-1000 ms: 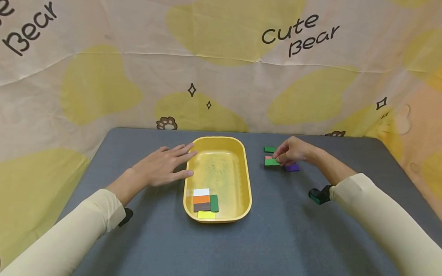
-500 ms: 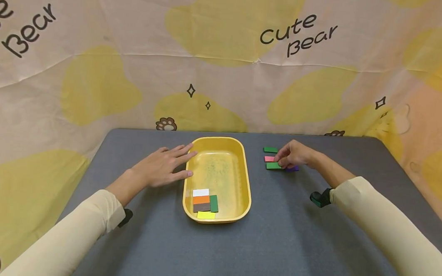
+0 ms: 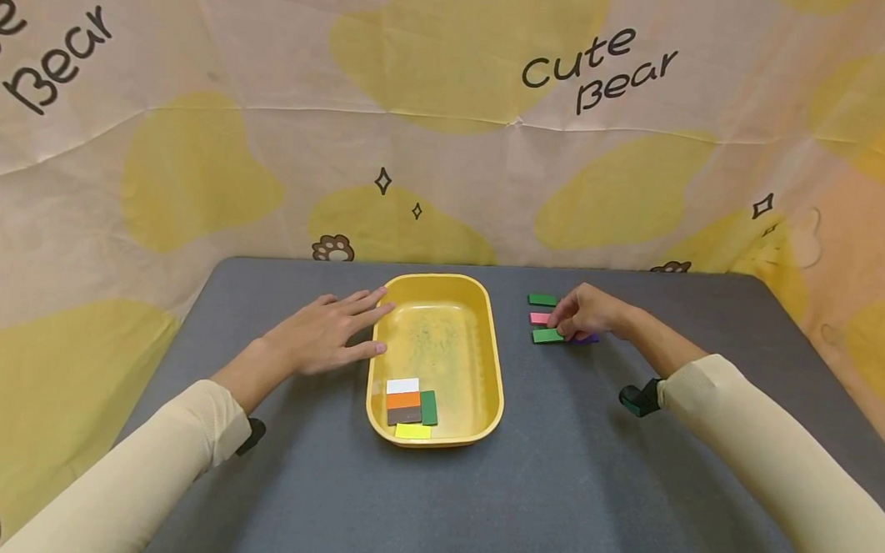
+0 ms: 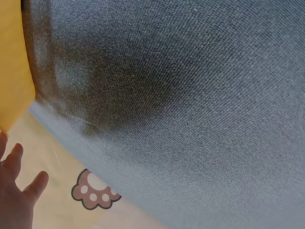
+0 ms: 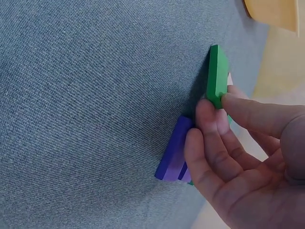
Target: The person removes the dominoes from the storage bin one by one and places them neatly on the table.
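With thumb and fingers my right hand [image 3: 589, 309] pinches a green domino-like block [image 5: 218, 76] by one end, low over the table. A pink block [image 3: 539, 318] and a darker green block [image 3: 542, 299] lie just behind it. Beside the curled fingers is a purple block [image 5: 173, 150], mostly covered by the hand in the head view. My left hand [image 3: 327, 333] has its fingers spread, and their tips touch the left rim of a yellow tray [image 3: 495, 354]. In the left wrist view only part of that hand shows.
Inside the tray, near its front left corner, lie a white block [image 3: 402, 385], an orange block [image 3: 403, 401], a brown block [image 3: 404, 416], a green block [image 3: 428, 408] and a yellow block [image 3: 413, 431]. A printed cloth [image 3: 447, 185] hangs behind the grey table [image 3: 430, 510].
My right hand has shifted slightly toward the front with the pinched green block, so more of the pink block shows behind it. The left hand and tray stay in place.
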Demonstrator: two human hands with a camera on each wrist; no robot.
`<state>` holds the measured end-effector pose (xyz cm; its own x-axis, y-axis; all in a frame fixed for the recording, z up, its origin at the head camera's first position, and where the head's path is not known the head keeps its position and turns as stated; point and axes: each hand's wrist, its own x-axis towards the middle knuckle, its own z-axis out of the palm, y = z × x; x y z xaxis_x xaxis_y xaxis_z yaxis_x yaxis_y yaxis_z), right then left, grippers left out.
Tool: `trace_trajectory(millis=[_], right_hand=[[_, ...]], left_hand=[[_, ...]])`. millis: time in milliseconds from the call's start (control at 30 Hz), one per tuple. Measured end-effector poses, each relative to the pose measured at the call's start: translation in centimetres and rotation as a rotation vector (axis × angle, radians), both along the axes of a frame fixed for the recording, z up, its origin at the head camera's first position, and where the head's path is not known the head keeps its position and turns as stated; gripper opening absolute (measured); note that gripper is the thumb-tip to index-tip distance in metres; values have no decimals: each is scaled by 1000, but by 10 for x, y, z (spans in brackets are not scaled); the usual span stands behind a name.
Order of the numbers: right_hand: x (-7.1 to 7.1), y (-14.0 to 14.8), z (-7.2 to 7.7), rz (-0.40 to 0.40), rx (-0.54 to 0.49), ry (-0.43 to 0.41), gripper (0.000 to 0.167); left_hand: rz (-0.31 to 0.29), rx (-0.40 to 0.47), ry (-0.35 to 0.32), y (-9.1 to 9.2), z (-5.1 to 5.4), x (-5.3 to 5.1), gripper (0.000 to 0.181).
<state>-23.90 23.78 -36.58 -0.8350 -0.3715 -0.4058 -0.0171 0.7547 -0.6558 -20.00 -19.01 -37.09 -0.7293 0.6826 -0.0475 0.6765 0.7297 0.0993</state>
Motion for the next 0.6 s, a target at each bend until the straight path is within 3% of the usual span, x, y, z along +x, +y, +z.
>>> trace_trajectory(millis=[600], right_hand=[[0, 1, 6, 26, 19, -6, 24]], left_hand=[[6, -1, -2, 2, 2, 2, 73]])
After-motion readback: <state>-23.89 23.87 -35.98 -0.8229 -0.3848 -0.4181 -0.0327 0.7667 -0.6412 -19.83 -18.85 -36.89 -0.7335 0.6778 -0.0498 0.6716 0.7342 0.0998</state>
